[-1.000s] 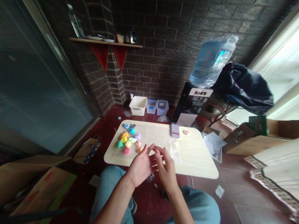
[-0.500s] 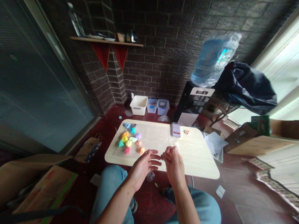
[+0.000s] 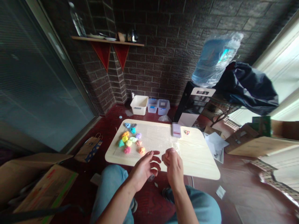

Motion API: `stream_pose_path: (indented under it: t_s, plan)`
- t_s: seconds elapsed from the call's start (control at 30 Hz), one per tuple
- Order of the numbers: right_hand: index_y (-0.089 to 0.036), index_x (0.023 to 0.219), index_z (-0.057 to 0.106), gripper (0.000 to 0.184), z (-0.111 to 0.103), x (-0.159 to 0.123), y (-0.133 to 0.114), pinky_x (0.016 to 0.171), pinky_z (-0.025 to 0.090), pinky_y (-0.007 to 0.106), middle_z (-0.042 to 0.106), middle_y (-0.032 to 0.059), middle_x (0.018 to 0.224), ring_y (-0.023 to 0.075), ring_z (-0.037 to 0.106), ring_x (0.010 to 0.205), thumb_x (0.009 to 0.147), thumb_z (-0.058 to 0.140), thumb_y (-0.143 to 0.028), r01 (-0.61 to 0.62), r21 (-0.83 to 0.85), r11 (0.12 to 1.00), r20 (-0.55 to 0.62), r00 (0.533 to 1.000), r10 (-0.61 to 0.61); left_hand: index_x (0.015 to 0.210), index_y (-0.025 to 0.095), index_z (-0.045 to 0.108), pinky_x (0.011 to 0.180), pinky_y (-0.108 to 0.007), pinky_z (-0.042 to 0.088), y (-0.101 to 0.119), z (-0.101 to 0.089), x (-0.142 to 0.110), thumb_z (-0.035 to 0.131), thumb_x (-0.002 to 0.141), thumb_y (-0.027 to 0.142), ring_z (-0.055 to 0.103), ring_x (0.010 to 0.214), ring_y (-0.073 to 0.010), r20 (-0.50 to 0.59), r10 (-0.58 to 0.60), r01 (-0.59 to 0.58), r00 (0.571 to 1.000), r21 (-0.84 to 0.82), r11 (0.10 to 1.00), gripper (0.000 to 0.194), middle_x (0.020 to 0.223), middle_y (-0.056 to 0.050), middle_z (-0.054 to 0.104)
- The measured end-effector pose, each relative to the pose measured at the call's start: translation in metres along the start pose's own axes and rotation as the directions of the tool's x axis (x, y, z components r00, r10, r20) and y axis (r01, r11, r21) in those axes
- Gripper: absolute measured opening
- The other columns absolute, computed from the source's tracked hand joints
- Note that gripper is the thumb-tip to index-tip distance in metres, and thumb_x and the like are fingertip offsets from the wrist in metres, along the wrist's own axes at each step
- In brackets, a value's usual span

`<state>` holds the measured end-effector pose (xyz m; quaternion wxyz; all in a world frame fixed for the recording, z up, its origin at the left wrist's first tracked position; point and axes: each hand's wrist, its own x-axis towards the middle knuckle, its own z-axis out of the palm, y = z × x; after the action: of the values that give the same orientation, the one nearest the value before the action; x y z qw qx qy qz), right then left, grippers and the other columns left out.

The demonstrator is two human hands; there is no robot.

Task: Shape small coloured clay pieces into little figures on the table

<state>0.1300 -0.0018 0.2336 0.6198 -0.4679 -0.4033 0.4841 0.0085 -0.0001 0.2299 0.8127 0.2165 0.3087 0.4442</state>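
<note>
A low wooden table [image 3: 201, 158] stands before my knees, with a sheet of clear bubble wrap [image 3: 154, 138] spread over its middle. Several small coloured clay lumps [image 3: 130, 140] lie on its left part. My left hand [image 3: 146, 168] hovers over the table's near edge, fingers loosely curled and apart, holding nothing I can see. My right hand [image 3: 173, 163] is beside it, fingers bunched together in a pinch; what they hold is too small to make out. A small pink-white box [image 3: 176, 130] and a tiny coloured piece [image 3: 186, 132] sit at the table's far side.
On the floor: a white tub [image 3: 139, 105] and two clear bins [image 3: 157, 106] by the brick wall, a water dispenser [image 3: 196, 102] with a dark jacket [image 3: 247, 87] at the right, cardboard boxes [image 3: 37, 186] at the left and right, a paper bag [image 3: 90, 147], loose papers [image 3: 215, 143].
Both hands have drawn back slightly toward me and lowered. My right hand's fingers went from spread to bunched together; my left hand's fingers curled in somewhat.
</note>
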Motion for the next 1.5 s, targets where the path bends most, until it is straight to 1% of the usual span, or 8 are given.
stream_pose_path:
  t_s: [0.07,0.17,0.27,0.37,0.57,0.77,1.07,1.5]
  plan:
    - [-0.022,0.074,0.054,0.037,0.000,-0.004,-0.003,0.060,0.040,0.029,0.049,-0.0005,0.067,0.0154,0.045,0.063,0.095,0.040,-0.049,0.140,-0.229,0.963,0.067,0.990,-0.128,0.102,0.014,0.064,0.060,-0.025,0.045,0.002,0.003,0.000,0.051,0.090,0.042,0.060,0.070,-0.0142,0.022,-0.025,0.026,0.999,-0.042,0.999,0.033,0.086,-0.008,0.064]
    - [-0.025,0.099,0.064,0.028,0.000,-0.007,-0.004,0.082,0.043,0.039,0.059,0.0054,0.091,0.0220,0.051,0.088,0.097,0.039,-0.039,0.385,-0.505,0.772,0.308,0.916,-0.255,0.096,0.014,0.065,0.066,-0.024,0.047,0.009,0.007,0.000,0.048,0.092,0.041,0.061,0.076,-0.0142,0.087,-0.064,0.077,0.994,-0.153,0.985,0.032,0.091,-0.008,0.066]
    - [-0.029,0.122,0.059,0.031,-0.001,-0.007,0.001,0.094,0.039,0.047,0.055,0.0089,0.114,0.0263,0.047,0.106,0.096,0.043,-0.033,0.504,-0.641,0.579,0.433,0.860,-0.269,0.097,0.015,0.065,0.067,-0.022,0.048,0.017,0.007,0.000,0.051,0.092,0.035,0.061,0.076,-0.0127,0.069,-0.093,0.105,0.993,-0.197,0.975,0.025,0.092,-0.007,0.067]
    - [-0.033,0.135,0.049,0.041,-0.002,-0.007,0.006,0.104,0.033,0.053,0.041,0.0097,0.137,0.0298,0.035,0.127,0.095,0.046,-0.031,0.534,-0.678,0.505,0.455,0.845,-0.282,0.097,0.014,0.065,0.070,-0.021,0.049,0.020,0.003,0.000,0.055,0.090,0.026,0.061,0.077,-0.0114,-0.037,-0.073,0.064,0.997,-0.196,0.978,0.017,0.089,-0.006,0.066]
    - [-0.034,0.149,0.022,0.063,-0.002,-0.011,0.011,0.111,0.032,0.049,0.031,0.0083,0.148,0.0260,0.030,0.137,0.093,0.052,-0.035,0.468,-0.565,0.680,0.430,0.870,-0.241,0.087,0.013,0.068,0.070,-0.020,0.049,0.016,-0.001,0.003,0.062,0.086,0.026,0.059,0.077,-0.0103,0.024,0.037,-0.032,0.999,-0.177,0.984,0.015,0.083,-0.004,0.062]
    - [-0.031,0.145,0.032,0.063,-0.004,-0.015,0.014,0.112,0.032,0.047,0.037,0.0081,0.147,0.0256,0.033,0.136,0.089,0.060,-0.036,0.486,-0.448,0.750,0.429,0.853,-0.296,0.087,0.010,0.069,0.048,-0.012,0.039,0.016,-0.003,0.005,0.066,0.082,0.036,0.053,0.062,-0.0044,-0.057,0.128,-0.128,0.990,0.005,0.992,0.026,0.079,-0.003,0.059]
    - [-0.027,0.138,0.041,0.041,-0.007,-0.020,0.004,0.104,0.039,0.050,0.052,0.0102,0.135,0.0252,0.051,0.123,0.098,0.037,-0.038,0.301,-0.237,0.924,0.195,0.946,-0.258,0.086,0.009,0.064,0.029,-0.008,0.017,0.023,-0.006,0.001,0.063,0.083,0.045,0.030,0.039,0.0029,-0.086,0.138,-0.126,0.987,0.132,0.983,0.036,0.066,0.001,0.055]
    - [-0.028,0.128,0.047,0.034,-0.007,-0.016,0.007,0.095,0.045,0.045,0.055,0.0085,0.127,0.0215,0.057,0.110,0.094,0.049,-0.036,0.277,-0.208,0.938,0.034,0.960,-0.276,0.062,0.017,0.045,0.022,-0.013,0.009,0.025,0.001,0.002,0.055,0.086,0.048,0.014,0.027,-0.0010,0.046,0.070,-0.070,0.996,-0.006,0.998,0.041,0.044,0.009,0.035]
